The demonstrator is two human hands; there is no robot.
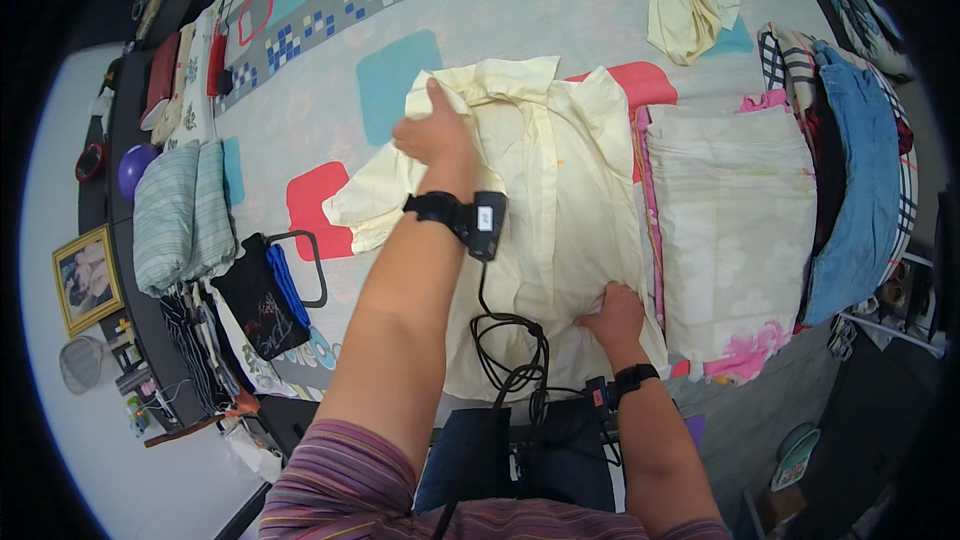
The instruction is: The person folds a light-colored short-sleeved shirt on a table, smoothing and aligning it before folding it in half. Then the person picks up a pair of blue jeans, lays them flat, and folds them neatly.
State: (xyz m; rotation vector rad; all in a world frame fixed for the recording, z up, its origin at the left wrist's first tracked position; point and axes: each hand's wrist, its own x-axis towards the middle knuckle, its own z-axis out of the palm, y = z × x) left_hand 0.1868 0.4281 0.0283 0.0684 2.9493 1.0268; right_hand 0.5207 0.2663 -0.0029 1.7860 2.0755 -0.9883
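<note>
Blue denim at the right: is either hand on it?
No, the left hand and right hand are both at the pale yellow shirt, apart from the denim.

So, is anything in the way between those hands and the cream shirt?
Nothing visible: the left hand and right hand both appear to touch the cream shirt. A black cable loops over its lower part, but under neither hand.

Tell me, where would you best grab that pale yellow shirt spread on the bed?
Probably by the sleeve, pinched from the left: it juts out beyond the main body of the shirt, its end lying partly over the red patch. The left hand is the nearer one.
</note>
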